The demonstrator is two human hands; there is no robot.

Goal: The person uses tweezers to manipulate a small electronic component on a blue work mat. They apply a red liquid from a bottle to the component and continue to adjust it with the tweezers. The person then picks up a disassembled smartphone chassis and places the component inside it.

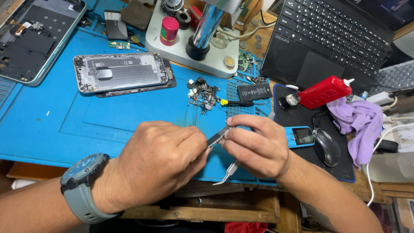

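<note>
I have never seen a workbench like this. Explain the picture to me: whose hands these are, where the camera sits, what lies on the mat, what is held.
The camera sits on the person's head, looking down. The left hand, with a grey wristwatch, and the right hand together pinch a small flat dark part; the right hand also holds metal tweezers. On the blue mat lie an opened phone, a pile of tiny parts and a yellow-tipped screwdriver. To the right are a red bottle, a purple cloth, a mouse and a laptop.
</note>
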